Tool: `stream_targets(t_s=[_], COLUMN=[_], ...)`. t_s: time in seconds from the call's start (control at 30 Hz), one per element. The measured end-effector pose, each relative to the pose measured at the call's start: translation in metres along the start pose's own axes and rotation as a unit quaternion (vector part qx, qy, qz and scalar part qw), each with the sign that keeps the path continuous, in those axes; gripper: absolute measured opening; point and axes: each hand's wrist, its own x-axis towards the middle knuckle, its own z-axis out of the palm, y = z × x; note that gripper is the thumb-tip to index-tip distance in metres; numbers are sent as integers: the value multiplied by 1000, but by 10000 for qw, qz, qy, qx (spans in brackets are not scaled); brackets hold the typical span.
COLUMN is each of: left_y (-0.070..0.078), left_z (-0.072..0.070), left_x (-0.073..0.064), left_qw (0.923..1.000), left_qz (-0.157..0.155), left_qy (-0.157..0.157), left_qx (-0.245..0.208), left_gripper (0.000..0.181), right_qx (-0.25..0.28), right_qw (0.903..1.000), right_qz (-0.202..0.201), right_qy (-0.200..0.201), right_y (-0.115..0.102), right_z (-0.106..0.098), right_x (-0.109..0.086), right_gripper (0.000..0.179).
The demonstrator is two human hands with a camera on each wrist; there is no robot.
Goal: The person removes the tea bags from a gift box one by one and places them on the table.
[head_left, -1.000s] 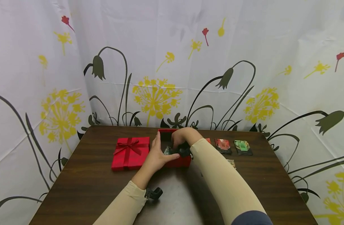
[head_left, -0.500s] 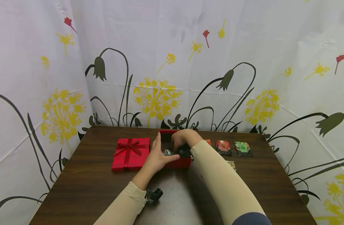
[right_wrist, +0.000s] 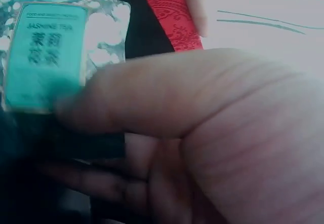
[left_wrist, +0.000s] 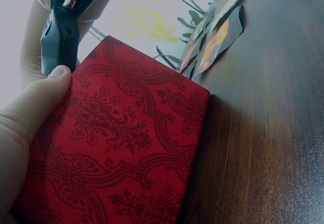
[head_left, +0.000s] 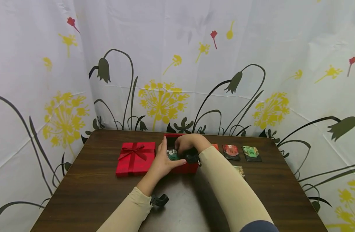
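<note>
A red gift box (head_left: pixel 190 168), uncovered and dark inside, stands at the middle of the table. My left hand (head_left: pixel 161 164) holds its near left corner, fingers along the left wall. In the left wrist view the thumb lies against the top edge of the patterned red wall (left_wrist: pixel 116 133). My right hand (head_left: pixel 192 141) reaches down into the box. Its thumb and fingers pinch a green jasmine tea packet (right_wrist: pixel 48 57), the fingers passing underneath. The packet's lower edge is hidden by the thumb and shadow.
The red box lid (head_left: pixel 148 165) with a ribbon bow lies left of the box. Right of it lie a red-labelled packet (head_left: pixel 231 151), a green-labelled packet (head_left: pixel 251 153) and others partly behind the right arm. A flowered curtain (head_left: pixel 177 64) hangs behind the table.
The tea packet in the box has turned so its green label now shows. My right hand has shifted slightly left; the left hand keeps its place on the box.
</note>
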Motion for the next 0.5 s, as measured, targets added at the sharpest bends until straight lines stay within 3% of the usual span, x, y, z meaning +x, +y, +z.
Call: stream_targets(t_s=[0.2,0.5], left_y=[1,2], left_z=[0,-1], left_x=[0,-2], left_qw=[10000,10000], left_qz=[-41,-41], left_qy=[-9,26], left_qx=[-41,-48], left_gripper=[144,144], right_qx=[542,1097], right_qw=[9964,9899], right_qz=[-534,-615], right_qy=[376,648], right_y=[10,14], right_z=[3,8], right_x=[5,7], right_gripper=[11,16])
